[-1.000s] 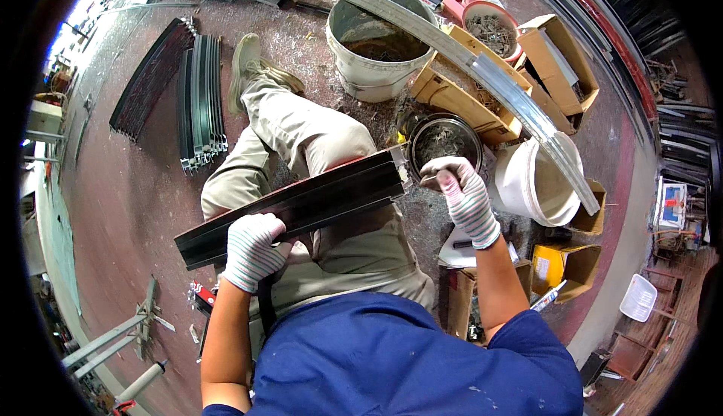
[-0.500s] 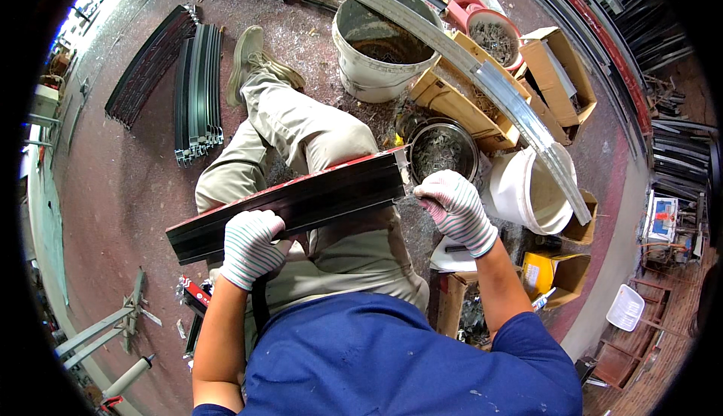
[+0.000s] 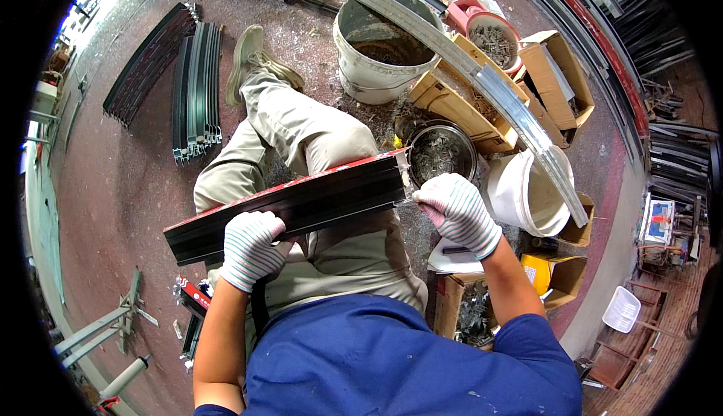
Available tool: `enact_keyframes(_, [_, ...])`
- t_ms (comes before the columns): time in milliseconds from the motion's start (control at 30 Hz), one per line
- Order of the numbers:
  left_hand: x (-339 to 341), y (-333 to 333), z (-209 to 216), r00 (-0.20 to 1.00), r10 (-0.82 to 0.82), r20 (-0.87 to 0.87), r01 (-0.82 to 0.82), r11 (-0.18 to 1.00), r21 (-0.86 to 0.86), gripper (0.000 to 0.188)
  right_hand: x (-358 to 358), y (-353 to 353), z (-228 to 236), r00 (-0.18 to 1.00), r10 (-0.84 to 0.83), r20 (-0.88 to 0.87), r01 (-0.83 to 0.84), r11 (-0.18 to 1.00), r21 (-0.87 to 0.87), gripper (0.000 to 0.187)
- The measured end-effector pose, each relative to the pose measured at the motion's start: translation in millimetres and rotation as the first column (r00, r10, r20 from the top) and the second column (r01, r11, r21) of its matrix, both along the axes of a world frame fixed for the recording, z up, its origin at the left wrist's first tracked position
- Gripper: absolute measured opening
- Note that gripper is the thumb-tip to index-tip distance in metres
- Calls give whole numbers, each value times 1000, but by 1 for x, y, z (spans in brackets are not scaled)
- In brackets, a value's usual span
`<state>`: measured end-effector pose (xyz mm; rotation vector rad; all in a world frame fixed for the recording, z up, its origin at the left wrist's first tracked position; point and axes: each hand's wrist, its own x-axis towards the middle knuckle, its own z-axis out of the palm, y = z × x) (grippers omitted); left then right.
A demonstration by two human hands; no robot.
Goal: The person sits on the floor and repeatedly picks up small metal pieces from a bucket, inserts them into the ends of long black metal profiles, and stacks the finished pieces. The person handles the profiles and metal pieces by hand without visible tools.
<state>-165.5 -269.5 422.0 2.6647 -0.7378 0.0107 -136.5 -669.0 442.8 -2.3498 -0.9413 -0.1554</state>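
Observation:
A long black metal profile [image 3: 331,199] with a red strip along its far edge lies aslant across my thighs, its right end raised higher in the picture. My left hand [image 3: 253,249], in a striped knit glove, is closed around its near edge, left of the middle. Just off the right end is my right hand [image 3: 457,213], gloved alike, with thumb and fingers pinched together. Whatever the pinch holds is too small to make out. Past that hand stands a round metal tin [image 3: 443,154] of dark scraps.
Stacked profiles [image 3: 197,92] lie on the floor at far left. A large white bucket [image 3: 376,62], a wooden box [image 3: 433,107], a tipped white bucket [image 3: 520,194] and a cardboard box [image 3: 449,303] crowd the right. A long metal bar [image 3: 520,115] crosses above the containers.
My right hand has shifted very slightly right and down, still pinched near the profile's end. My left hand and the profile have hardly moved.

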Motion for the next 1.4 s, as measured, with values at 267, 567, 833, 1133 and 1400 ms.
enact_keyframes(267, [-2,2,-2,1000,-13,11,13,1000,16,32,0,10,-9,995,48,85,-50,998,25,29])
enact_keyframes(567, [4,-4,-6,993,-70,98,71,997,-6,35,-7,14,-32,999,44,-20,-40,990,135,39])
enact_keyframes(833, [-5,-1,-15,990,-16,137,15,1000,1,41,33,-110,-27,736,-630,249,638,768,58,29])
enact_keyframes(1133, [-3,-2,-17,991,-38,128,42,999,-28,38,33,-284,-64,290,-880,376,923,153,-354,84])
enact_keyframes(1400, [-4,-1,-17,991,-29,132,35,998,-43,40,37,-297,-75,372,-811,451,908,218,-357,71])
